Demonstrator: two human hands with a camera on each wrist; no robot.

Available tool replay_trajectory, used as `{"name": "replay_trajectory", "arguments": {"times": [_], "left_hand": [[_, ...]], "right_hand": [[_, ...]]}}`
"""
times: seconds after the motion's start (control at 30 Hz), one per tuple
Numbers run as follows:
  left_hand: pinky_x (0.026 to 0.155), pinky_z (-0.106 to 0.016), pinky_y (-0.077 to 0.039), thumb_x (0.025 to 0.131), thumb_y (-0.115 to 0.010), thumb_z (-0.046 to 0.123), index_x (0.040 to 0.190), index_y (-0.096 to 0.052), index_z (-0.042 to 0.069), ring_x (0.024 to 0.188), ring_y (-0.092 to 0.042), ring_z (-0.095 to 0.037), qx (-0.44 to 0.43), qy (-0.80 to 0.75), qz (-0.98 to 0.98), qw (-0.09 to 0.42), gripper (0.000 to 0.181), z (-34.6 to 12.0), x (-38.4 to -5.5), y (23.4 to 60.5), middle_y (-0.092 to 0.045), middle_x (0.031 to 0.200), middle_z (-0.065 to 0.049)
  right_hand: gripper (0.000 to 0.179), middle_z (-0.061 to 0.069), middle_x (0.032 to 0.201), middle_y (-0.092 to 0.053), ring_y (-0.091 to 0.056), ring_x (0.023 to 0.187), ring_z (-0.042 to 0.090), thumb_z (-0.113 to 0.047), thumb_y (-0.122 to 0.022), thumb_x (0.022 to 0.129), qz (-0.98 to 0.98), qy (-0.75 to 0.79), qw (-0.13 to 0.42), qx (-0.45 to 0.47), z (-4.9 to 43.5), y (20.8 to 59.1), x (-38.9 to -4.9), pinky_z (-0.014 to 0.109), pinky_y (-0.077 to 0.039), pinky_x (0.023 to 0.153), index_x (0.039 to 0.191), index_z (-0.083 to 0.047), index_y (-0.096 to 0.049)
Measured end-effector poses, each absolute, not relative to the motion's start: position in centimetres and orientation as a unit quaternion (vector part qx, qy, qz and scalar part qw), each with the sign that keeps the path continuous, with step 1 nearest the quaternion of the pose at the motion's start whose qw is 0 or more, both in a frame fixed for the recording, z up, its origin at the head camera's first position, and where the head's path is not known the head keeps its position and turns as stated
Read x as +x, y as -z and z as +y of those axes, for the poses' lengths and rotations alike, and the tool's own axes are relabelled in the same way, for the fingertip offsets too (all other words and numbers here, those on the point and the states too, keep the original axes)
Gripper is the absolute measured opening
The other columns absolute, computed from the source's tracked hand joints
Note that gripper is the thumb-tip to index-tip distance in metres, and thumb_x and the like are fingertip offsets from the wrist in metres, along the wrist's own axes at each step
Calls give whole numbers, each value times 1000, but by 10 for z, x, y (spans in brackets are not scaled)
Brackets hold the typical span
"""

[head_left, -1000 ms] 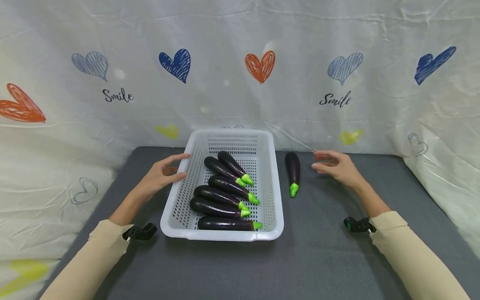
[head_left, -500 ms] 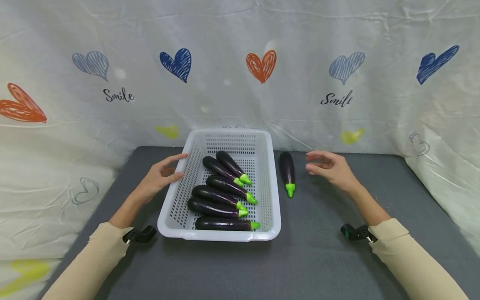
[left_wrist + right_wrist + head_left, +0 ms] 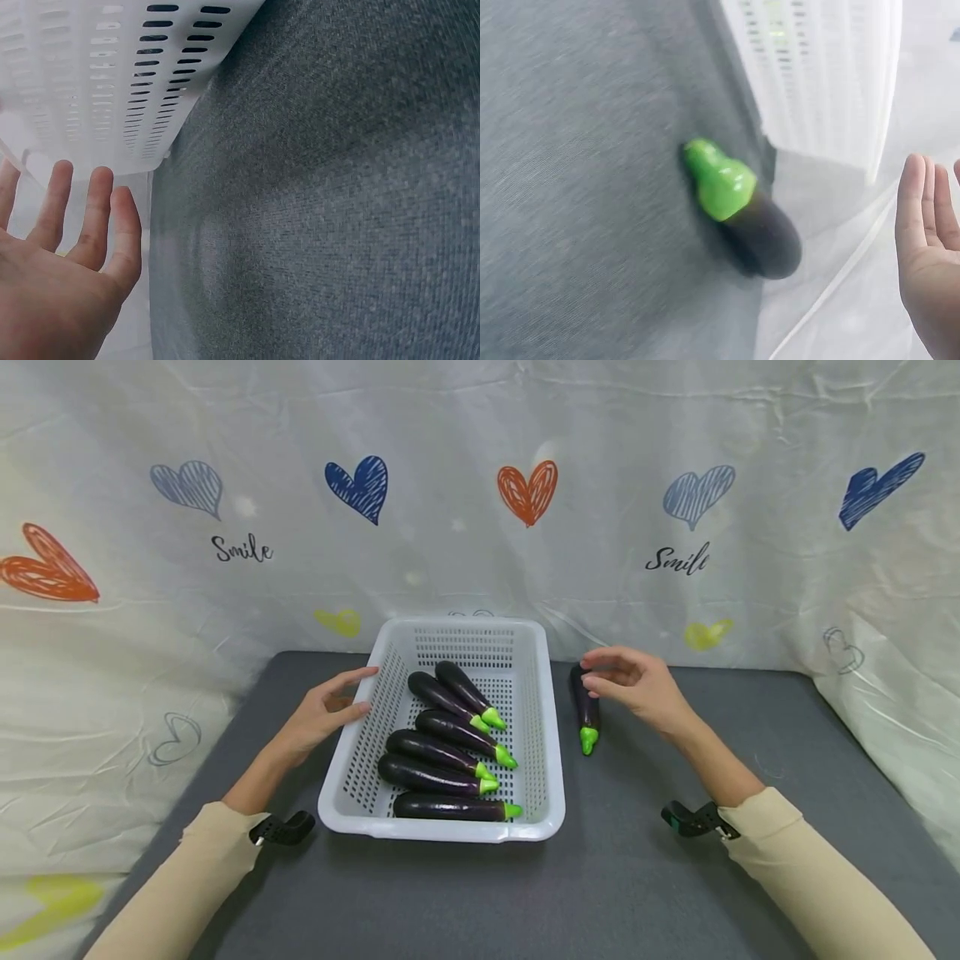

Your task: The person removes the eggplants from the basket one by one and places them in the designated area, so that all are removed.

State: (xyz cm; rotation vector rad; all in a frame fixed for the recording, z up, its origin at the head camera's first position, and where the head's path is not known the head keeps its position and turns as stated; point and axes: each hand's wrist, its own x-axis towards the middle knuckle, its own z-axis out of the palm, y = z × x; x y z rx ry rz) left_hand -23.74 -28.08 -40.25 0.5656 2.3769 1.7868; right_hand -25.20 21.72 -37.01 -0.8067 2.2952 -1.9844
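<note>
White plastic is forming a slotted basket [image 3: 442, 832], which is standing a little left of the middle on a grey cloth-covered table [image 3: 465, 902], close to the far edge. Six dark purple eggplants [image 3: 431, 777] are lying inside it, their green caps pointing mostly toward the table's right edge, the two farthest ones fanning toward the near right corner.

A lone eggplant [image 3: 588, 714] is lying on the cloth just beyond the basket's right wall, near the middle of the far edge. Its green cap is pointing toward the near edge and its rounded end toward the far edge.

The right hand [image 3: 637, 687] is hovering at that rounded end, its fingertips partly covering it in the head view. Its fingers are bending loosely, leaving a gap to the thumb and gripping nothing; in the right wrist view they are showing apart from the eggplant.

The left hand [image 3: 317, 714] is reaching the basket's left rim with index finger and thumb spreading wide; the left wrist view is showing other fingers extending beside the slotted wall. How firmly it is touching, I cannot tell.
</note>
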Motion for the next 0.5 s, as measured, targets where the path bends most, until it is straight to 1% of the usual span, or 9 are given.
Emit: {"name": "replay_trajectory", "arguments": {"times": [0.2, 0.37, 0.43, 0.5], "left_hand": [[77, -40, -58, 101, -65, 8, 154, -45, 10, 107, -67, -27, 189, -586, 786, 62, 58, -283, -241, 403, -46, 147, -22], [80, -40, -57, 99, -68, 9, 154, -45, 11, 109, -66, -28, 186, -580, 790, 73, 59, -286, -243, 401, -48, 146, -21], [81, -40, -57, 99, -69, 10, 154, -46, 12, 110, -66, -29, 182, -579, 791, 77, 60, -287, -244, 400, -49, 145, -20], [82, -40, -56, 99, -70, 11, 154, -46, 12, 110, -65, -29, 180, -578, 792, 80, 60, -287, -244, 399, -50, 144, -20]], "right_hand": [[36, 14, 120, -66, -67, 105, 27, 1, -71, 95, 738, 618, -1, -270, 201, 356, -257, 47, -54, 86, 128, 9, -61], [35, 13, 120, -66, -67, 105, 28, -1, -72, 94, 738, 609, -7, -290, 184, 340, -263, 43, -56, 84, 127, 6, -63], [33, 14, 120, -66, -67, 105, 27, -2, -72, 95, 740, 602, -10, -301, 177, 334, -265, 42, -56, 83, 127, 4, -64], [33, 17, 120, -65, -67, 105, 30, -1, -72, 95, 737, 598, -12, -314, 170, 328, -267, 43, -56, 84, 127, 4, -65]]}}
